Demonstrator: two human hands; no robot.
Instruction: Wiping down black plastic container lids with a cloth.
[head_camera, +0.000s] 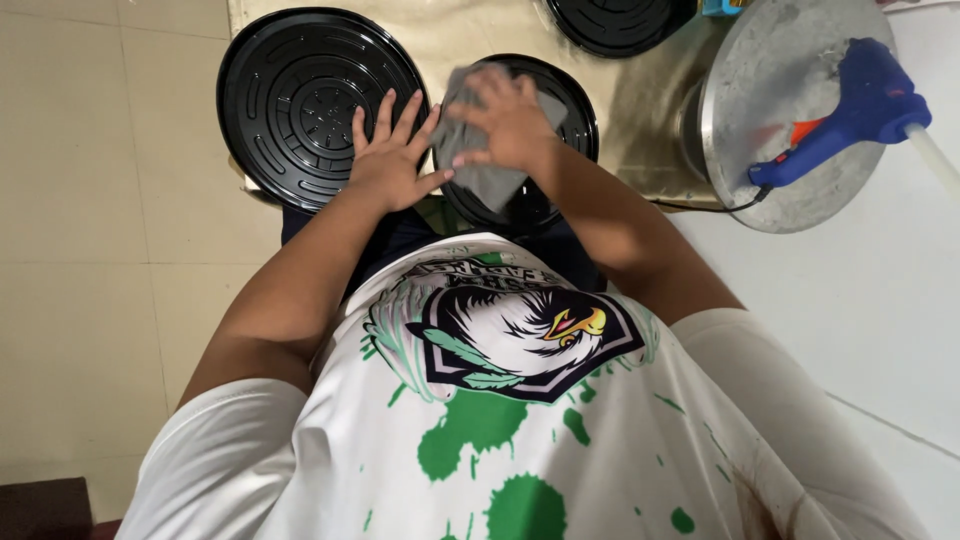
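A: Status on the wiping?

B: Grey cloth (478, 150) sits on the middle black round tray (575, 115), which lies on the gold-covered table (640, 110) right in front of the person. Right hand (505, 120) is flat on top of the cloth, fingers spread, pressing it down onto the tray. Not a pinch: an open palm on fabric.

A: Left?

B: Left hand (390, 150) is open and holds nothing. Fingers are splayed over the edge of the bigger black ribbed tray (300, 100) to the left, thumb pointing toward the cloth. Looks like bracing.

A: How far along?

B: My read is mid-wipe on the middle tray. The cloth covers its left half and the right rim shows bare. Can't tell clean from dirty; the black surface hides any residue. The left tray looks dry and untouched by the cloth at this moment. A third black tray (620, 20) at the top edge is mostly cut off, so its state is unknown.

A: So two may be left?

B: Possibly. Nothing marks any tray as finished.

A: Anything else around?

B: A round grey metal plate (770, 80) on the right, with a blue glue gun (850, 115) lying on it, cord running off to the left. Well apart from both hands. Pale tiled floor (90, 200) on the left.
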